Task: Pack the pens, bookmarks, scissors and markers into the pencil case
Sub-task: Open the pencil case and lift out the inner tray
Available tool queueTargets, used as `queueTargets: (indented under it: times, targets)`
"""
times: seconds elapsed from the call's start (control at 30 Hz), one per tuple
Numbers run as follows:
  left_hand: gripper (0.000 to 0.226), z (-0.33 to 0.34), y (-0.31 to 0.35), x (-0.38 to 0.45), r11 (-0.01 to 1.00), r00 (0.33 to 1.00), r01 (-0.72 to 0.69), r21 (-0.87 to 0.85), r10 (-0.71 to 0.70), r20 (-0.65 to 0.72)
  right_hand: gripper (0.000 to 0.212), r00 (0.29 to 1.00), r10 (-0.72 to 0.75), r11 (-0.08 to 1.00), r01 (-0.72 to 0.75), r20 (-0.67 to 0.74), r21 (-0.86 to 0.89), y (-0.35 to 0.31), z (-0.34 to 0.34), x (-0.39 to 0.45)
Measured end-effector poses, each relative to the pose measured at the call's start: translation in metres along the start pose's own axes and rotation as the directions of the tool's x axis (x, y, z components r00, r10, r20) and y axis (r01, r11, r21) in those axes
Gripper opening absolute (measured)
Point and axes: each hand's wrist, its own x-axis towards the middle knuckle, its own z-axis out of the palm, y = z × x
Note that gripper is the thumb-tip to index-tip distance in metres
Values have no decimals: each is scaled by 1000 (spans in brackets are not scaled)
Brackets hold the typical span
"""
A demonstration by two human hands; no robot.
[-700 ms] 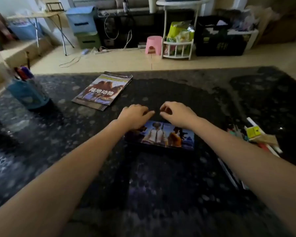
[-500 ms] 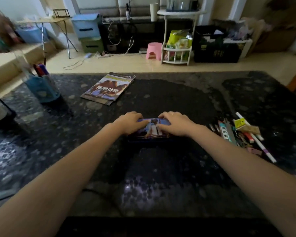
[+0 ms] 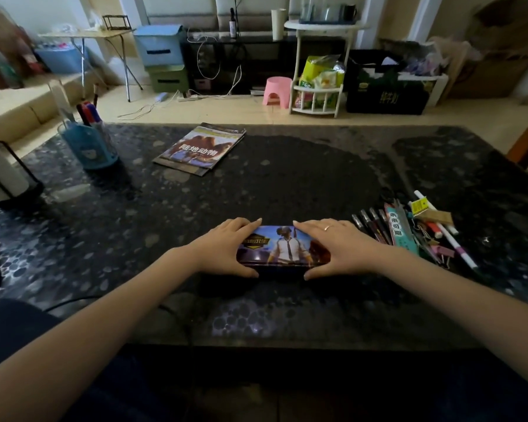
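Observation:
A closed rectangular pencil case point(image 3: 282, 246) with a printed game picture on its lid lies on the dark table in front of me. My left hand point(image 3: 223, 248) holds its left end and my right hand point(image 3: 339, 248) holds its right end, fingers along the far side and thumbs on the near edge. To the right lies a pile of stationery: several dark pens point(image 3: 372, 226), a green bookmark point(image 3: 400, 233), white markers point(image 3: 448, 242) and pink clips point(image 3: 439, 251). I cannot make out scissors in the pile.
A picture book point(image 3: 200, 149) lies at the back of the dark speckled table point(image 3: 287, 184). A blue pen holder point(image 3: 89, 144) with markers stands at the back left, a paper roll in a black stand point(image 3: 0, 178) at the left edge. The table's near edge runs just below my forearms.
Both hands have slid from the far edge of the pencil case out to its two ends, with thumbs now on its near edge. The stationery pile has not moved.

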Motion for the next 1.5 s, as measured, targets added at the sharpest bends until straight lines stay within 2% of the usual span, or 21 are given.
queueTargets:
  times: [0.23, 0.73, 0.9, 1.03, 1.1, 1.17, 1.23, 1.33, 1.4, 1.5]
  targets:
    - [102, 13, -3, -6, 996, 993, -36, -85, 26, -118, 103, 998, -42, 998, 44, -57, 43, 2, 10, -5]
    - [103, 16, -5, 2, 994, 990, -51, -94, 38, -136, 89, 997, -60, 998, 59, 43, 26, -1, -3, -7]
    - [105, 13, -6, 4, 988, 989, -68, -138, 48, -140, 79, 995, -82, 990, 74, 54, 122, 3, -12, -6]
    - [114, 9, -6, 5, 953, 988, -97, -286, 57, -145, 75, 996, -76, 972, 62, 52, 227, 6, -21, -5]
    - [120, 6, -6, 5, 938, 984, -123, -323, 73, -164, 69, 998, -57, 956, 56, -6, 288, 7, -27, -7]
    - [125, 2, -5, 5, 927, 975, -146, -345, 75, -211, 58, 988, -13, 947, 63, -156, 316, 9, -31, -8]
    - [128, -2, -4, 5, 918, 958, -153, -365, 47, -282, 46, 942, 46, 918, 91, -332, 386, 12, -35, -7]
    - [124, -5, -2, 4, 909, 914, -167, -383, -2, -405, 37, 856, 121, 891, 129, -503, 435, 17, -35, 1]
    - [119, -3, -2, 4, 928, 879, -163, -335, -17, -476, 29, 797, 150, 897, 139, -585, 420, 20, -33, 9]
    - [112, 3, -1, 4, 984, 850, -109, -141, 19, -526, 32, 735, 211, 896, 118, -644, 427, 25, -29, 18]
